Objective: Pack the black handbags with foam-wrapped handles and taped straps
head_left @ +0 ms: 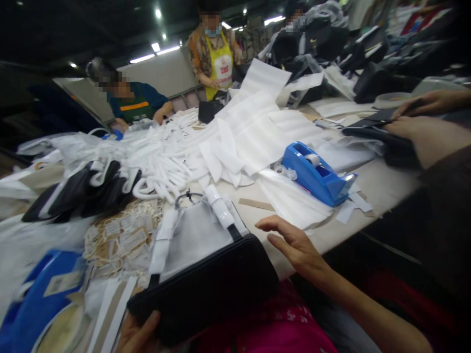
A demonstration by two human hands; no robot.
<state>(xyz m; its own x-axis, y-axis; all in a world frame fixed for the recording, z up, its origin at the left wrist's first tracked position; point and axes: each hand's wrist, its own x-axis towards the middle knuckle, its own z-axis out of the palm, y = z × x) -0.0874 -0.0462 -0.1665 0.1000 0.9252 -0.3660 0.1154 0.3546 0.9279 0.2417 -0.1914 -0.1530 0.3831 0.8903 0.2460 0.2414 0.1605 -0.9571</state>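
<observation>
Black-bodied and tilted, the bag (pixel 213 289) is right in front of you at the near edge of the desk (pixel 390 189), its right end higher in view than its left. Of your two hands, the left hand (pixel 140 333) grips the bag's lower left corner, thumb laid on the front face; the fingers behind are hidden from view. Your right hand (pixel 294 245) is empty and loosely open, fingers bent, just beside the bag's right end. White wrapping (pixel 221 208) covers the straps that run away from you off the bag's top edge, with a pale sheet (pixel 193 230) between them. To your right, beyond that hand, sits a blue tape dispenser (pixel 314 174); a brown strip (pixel 256 204) lies nearer the bag. On your left you have a heap of stringed tags (pixel 121 238), a second blue dispenser (pixel 47 289) and, behind the tags, dark bundles (pixel 106 189). White foam sheets (pixel 253 127) and white tubes (pixel 165 162) cover the middle. At far right, a co-worker's hands (pixel 415 122) handle a dark piece (pixel 386 137).
</observation>
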